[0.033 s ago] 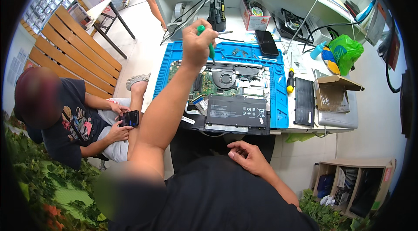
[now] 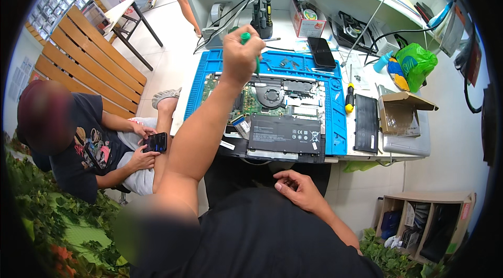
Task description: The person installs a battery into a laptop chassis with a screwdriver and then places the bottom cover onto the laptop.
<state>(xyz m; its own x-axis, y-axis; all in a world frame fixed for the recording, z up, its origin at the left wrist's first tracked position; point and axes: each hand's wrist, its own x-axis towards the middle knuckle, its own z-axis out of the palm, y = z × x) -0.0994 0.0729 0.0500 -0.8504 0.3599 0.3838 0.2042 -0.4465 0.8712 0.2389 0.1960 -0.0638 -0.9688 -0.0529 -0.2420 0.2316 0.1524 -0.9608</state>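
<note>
My left hand [image 2: 242, 54] is closed round a green-handled screwdriver [image 2: 245, 37], raised over the back edge of an opened laptop [image 2: 251, 105]. Its shaft points down toward the laptop's rear edge, near the round black fan [image 2: 270, 97]; I cannot tell whether the tip touches. A black battery [image 2: 285, 134] fills the laptop's near side, and a ribbon cable [image 2: 241, 125] lies loose at its left. Under the laptop is a blue work mat [image 2: 336, 121]. Down by my lap, my right hand [image 2: 299, 190] rests with loosely bent fingers and nothing visible in them.
Right of the mat lie a yellow-black screwdriver [image 2: 349, 99], another black battery [image 2: 366, 122] and an open cardboard box [image 2: 402, 113]. A phone [image 2: 321, 52] sits on the mat's back edge. Cables [image 2: 246, 1] hang over the back left. A seated person [image 2: 78, 142] is close on my left.
My left hand with the green screwdriver has shifted slightly right and down, and its grip has turned a little. My right hand has stayed in place.
</note>
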